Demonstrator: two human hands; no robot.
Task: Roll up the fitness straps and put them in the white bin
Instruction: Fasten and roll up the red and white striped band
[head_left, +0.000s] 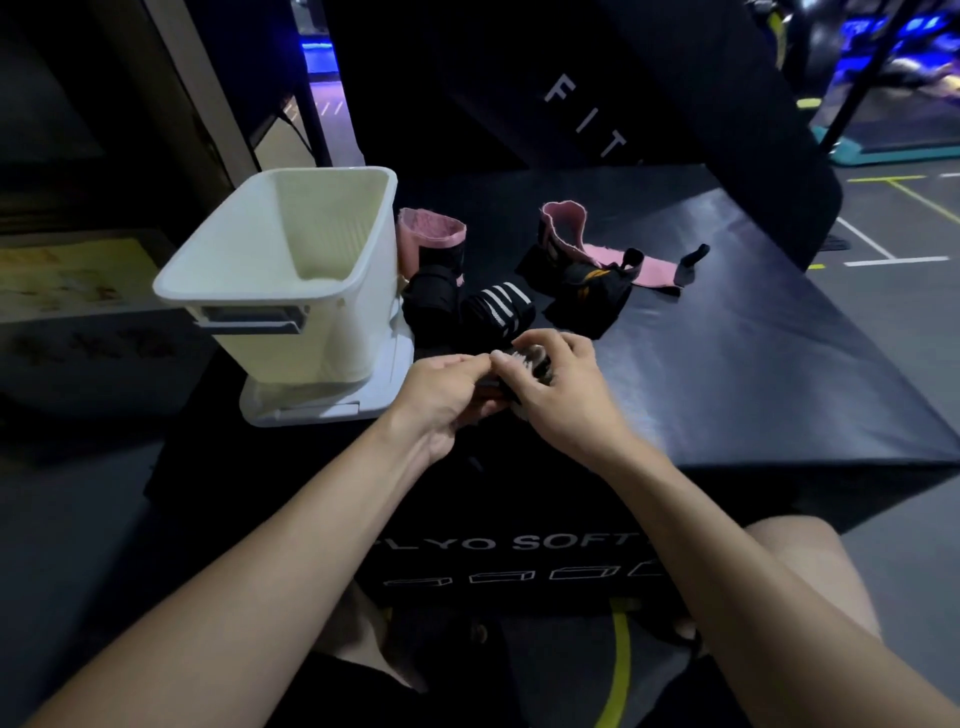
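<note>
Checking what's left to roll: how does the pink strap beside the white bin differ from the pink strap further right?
The pink strap beside the white bin stands as a compact upright loop against the bin's wall; the pink strap further right is only curled at one end, its tail trailing flat across the black box. The first looks rolled, the second still needs rolling. Both are pink with black parts and lie outside the bin.

Tall white plastic bin (291, 270): upright on flat white lid (332, 402), left part of black padded box top, interior looks empty. Just right of bin: pink-and-black strap (431, 244), black white-striped strap (501, 304), pink strap (597, 249) partly unrolled over black orange-marked strap (587, 291). Dark strap (530, 364) held in front, mostly hidden.
</note>
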